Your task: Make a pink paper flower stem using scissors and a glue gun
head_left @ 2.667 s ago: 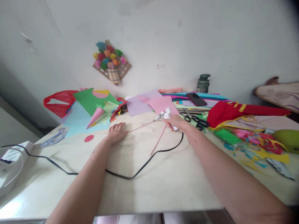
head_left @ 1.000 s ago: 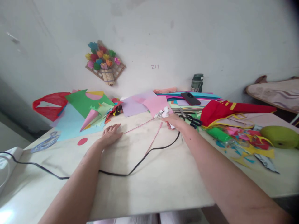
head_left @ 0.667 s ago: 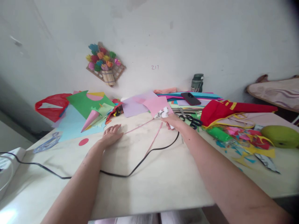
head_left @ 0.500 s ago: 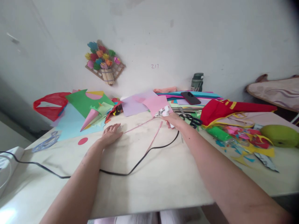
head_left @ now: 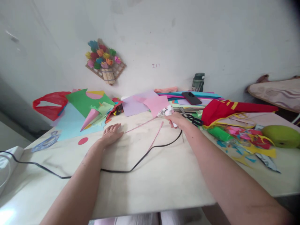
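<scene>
Pink strip (head_left: 140,124) lies toward twelve o'clock on the bench (head_left: 145,190), running from the left hand (head_left: 112,134) at ten to the front end of what looks like a white glue gun (head_left: 168,110) at one. The right hand (head_left: 175,120) has its fingers wrapped round the gun; the left's are laid out flat, and whether they pin the strip I cannot tell. Working well here likely wants firm left pressure, a light, level tip and slack in the black cord (head_left: 130,171). The pale bench top carries coloured sheets (head_left: 137,107) around twelve and paper scraps (head_left: 268,153) at three, against a grey-white wall (head_left: 211,40).
</scene>
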Motion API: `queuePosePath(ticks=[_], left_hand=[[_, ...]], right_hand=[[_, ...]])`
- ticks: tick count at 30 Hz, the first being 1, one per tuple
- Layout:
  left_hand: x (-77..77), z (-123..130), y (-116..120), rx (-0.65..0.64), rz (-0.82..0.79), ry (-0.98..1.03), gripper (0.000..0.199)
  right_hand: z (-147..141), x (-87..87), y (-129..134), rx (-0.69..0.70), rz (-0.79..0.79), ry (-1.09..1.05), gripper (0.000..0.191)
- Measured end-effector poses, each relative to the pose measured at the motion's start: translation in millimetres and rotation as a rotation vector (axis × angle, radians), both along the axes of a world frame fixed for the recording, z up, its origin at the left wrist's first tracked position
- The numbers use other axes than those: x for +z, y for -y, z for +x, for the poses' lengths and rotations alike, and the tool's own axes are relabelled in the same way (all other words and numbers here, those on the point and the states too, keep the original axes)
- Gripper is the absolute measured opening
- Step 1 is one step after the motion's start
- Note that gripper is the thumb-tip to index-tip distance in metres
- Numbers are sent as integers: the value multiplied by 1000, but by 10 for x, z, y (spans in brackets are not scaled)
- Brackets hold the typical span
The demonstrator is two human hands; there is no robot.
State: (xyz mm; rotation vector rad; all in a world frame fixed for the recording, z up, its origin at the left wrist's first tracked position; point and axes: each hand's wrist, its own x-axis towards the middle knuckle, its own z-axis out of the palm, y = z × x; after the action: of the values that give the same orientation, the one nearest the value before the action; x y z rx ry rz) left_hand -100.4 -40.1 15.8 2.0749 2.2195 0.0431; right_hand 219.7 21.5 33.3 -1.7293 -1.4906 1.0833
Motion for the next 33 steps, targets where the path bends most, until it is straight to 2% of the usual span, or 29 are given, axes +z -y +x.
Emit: queuePosePath(ticks=[5,19,26,33], left_hand=[[19,13,11,4,-4,-2,66],[13,17,-3,5,5,-25,66],[-19,-8,-32,3,25,-53,65],[31,39,12,17,-10,-14,65]], right_hand=[[-41,-26,3,33,32,63,27],[-20,-10,18,-29,47,76,31],[-46,2,20,13,42,95,31],[-87,3,37,87,59,111,29]])
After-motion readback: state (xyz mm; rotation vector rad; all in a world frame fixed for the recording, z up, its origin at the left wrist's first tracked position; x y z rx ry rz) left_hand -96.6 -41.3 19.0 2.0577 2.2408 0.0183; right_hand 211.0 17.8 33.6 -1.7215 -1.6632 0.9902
